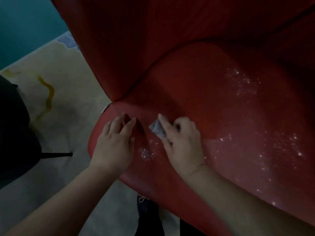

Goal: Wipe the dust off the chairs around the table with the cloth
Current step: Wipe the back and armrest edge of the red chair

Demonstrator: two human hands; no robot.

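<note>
Dim light is falling over a pale rug [68, 99] with a yellow squiggle and a teal floor [25, 23] beyond it. From the head camera, a red chair [213, 103] is filling most of the scene, its seat speckled with white dust [242, 80] on the right and a smaller patch near the front edge. The left hand [114, 142] is resting flat on the seat's left corner, fingers spread and relaxed. The right hand [182, 143] is pinching a small grey cloth [157, 128] between thumb and forefinger, pressing it onto the seat just beside the left hand. A dark chair [15, 130] is standing at the left edge.
</note>
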